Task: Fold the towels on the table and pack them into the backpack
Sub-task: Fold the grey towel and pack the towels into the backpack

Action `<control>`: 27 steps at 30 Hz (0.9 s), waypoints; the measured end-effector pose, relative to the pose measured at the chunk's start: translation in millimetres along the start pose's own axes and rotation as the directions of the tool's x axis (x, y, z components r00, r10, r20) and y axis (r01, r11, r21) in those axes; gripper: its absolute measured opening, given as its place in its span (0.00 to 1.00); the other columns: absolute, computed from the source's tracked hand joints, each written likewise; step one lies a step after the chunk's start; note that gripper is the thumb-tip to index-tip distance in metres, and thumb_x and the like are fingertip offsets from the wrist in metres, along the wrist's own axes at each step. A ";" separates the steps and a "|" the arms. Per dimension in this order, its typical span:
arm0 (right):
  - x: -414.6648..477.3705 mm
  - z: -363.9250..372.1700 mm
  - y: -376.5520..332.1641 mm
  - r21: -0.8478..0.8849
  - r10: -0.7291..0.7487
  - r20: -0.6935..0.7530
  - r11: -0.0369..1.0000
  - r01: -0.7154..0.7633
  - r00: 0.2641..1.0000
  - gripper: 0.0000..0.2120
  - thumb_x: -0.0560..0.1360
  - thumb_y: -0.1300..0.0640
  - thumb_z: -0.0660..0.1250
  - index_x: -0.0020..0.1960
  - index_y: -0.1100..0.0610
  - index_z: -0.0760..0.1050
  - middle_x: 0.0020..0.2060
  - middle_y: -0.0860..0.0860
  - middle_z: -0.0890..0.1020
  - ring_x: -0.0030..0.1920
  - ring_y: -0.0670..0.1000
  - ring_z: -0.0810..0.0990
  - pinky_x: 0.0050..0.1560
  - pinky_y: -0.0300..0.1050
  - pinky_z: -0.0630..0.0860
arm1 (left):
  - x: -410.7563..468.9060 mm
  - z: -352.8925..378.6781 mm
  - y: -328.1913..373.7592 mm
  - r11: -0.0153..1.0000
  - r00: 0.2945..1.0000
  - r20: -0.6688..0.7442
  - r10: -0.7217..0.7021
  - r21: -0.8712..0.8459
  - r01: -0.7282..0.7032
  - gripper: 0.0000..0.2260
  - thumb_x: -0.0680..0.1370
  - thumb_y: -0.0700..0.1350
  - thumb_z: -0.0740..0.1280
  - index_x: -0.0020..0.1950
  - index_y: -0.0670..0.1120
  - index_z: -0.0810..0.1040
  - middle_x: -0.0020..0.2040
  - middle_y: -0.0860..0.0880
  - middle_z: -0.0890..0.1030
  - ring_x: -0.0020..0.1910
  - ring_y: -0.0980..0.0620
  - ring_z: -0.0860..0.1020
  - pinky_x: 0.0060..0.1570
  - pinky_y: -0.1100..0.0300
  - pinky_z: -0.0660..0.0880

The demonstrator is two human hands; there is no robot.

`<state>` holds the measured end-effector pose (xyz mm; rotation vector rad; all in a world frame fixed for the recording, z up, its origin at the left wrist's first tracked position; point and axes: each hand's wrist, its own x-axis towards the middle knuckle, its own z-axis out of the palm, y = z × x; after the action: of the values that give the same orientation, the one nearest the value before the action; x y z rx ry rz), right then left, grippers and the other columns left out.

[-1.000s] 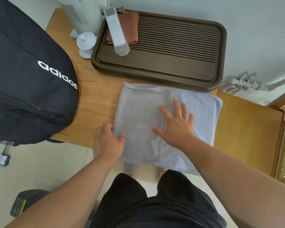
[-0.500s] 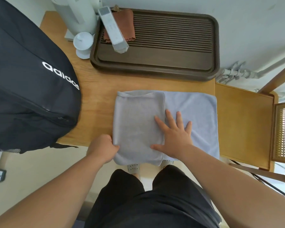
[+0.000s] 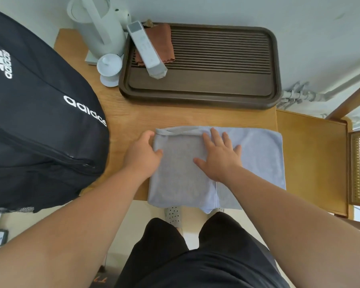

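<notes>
A grey towel (image 3: 179,175), folded into a rectangle, lies on a pale blue towel (image 3: 262,159) near the front edge of the wooden table (image 3: 133,119). Both towels hang slightly over that edge. My left hand (image 3: 142,154) grips the grey towel's left edge near its far corner, thumb on top. My right hand (image 3: 218,156) lies flat with fingers spread across the grey towel's right edge and the blue one. A black backpack (image 3: 35,125) with white lettering stands at the left, its zip closed as far as I can see.
A dark wooden slatted tray (image 3: 206,94) sits at the back with a white remote (image 3: 147,50) and a brown cloth (image 3: 162,42) on it. A white kettle (image 3: 96,28) and a small white lidded cup (image 3: 109,67) stand back left. A wooden chair (image 3: 312,163) is on the right.
My left hand slid from the towel's near left corner up its left edge toward the far corner. My right hand moved a little farther up the towels. The camera view shifted.
</notes>
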<state>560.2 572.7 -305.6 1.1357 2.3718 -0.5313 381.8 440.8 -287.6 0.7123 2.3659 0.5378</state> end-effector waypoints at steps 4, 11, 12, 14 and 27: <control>11.2 10.0 5.2 -0.063 -0.022 0.039 0.998 0.025 0.999 0.44 0.76 0.27 0.49 0.80 0.45 0.31 0.79 0.47 0.32 0.79 0.60 0.32 0.75 0.71 0.43 | 24.7 7.5 2.9 0.998 0.999 -0.053 -0.006 0.059 0.009 0.25 0.78 0.48 0.69 0.74 0.55 0.66 0.68 0.47 0.67 0.57 0.47 0.75 0.53 0.54 0.76; 18.1 10.9 12.8 -0.155 -0.031 0.161 0.986 0.056 0.986 0.46 0.72 0.22 0.43 0.75 0.42 0.21 0.75 0.48 0.23 0.76 0.60 0.25 0.73 0.73 0.36 | 52.7 3.0 8.5 0.957 0.976 -0.022 0.219 0.202 -0.210 0.07 0.80 0.44 0.67 0.57 0.50 0.79 0.57 0.49 0.73 0.49 0.50 0.75 0.49 0.55 0.76; 19.5 10.0 12.3 -0.155 -0.027 0.176 0.986 0.054 0.984 0.46 0.72 0.21 0.43 0.74 0.42 0.20 0.75 0.48 0.22 0.76 0.60 0.24 0.73 0.73 0.36 | 54.3 0.7 10.7 0.946 0.965 -0.016 0.263 0.200 -0.254 0.04 0.80 0.44 0.67 0.54 0.50 0.79 0.55 0.50 0.72 0.48 0.51 0.75 0.49 0.56 0.76; 20.8 9.0 10.8 -0.156 -0.015 0.216 0.986 0.050 0.976 0.46 0.71 0.21 0.43 0.72 0.42 0.18 0.74 0.48 0.21 0.75 0.61 0.23 0.72 0.74 0.35 | 56.1 -3.2 13.9 0.924 0.942 -0.009 0.335 0.200 -0.327 0.03 0.80 0.45 0.66 0.50 0.49 0.79 0.53 0.51 0.71 0.47 0.53 0.74 0.48 0.58 0.74; 20.7 -3.6 3.8 -0.170 0.043 0.345 0.985 0.017 0.938 0.49 0.71 0.21 0.46 0.71 0.43 0.17 0.70 0.48 0.17 0.71 0.61 0.18 0.71 0.75 0.34 | 73.0 -35.9 26.8 0.956 0.924 0.377 0.059 -0.289 0.057 0.12 0.83 0.46 0.59 0.45 0.45 0.79 0.42 0.48 0.77 0.44 0.50 0.74 0.46 0.53 0.70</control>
<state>550.9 589.7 -314.6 0.8972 2.0576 -0.4699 318.9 498.3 -278.5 0.6156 1.8711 0.6692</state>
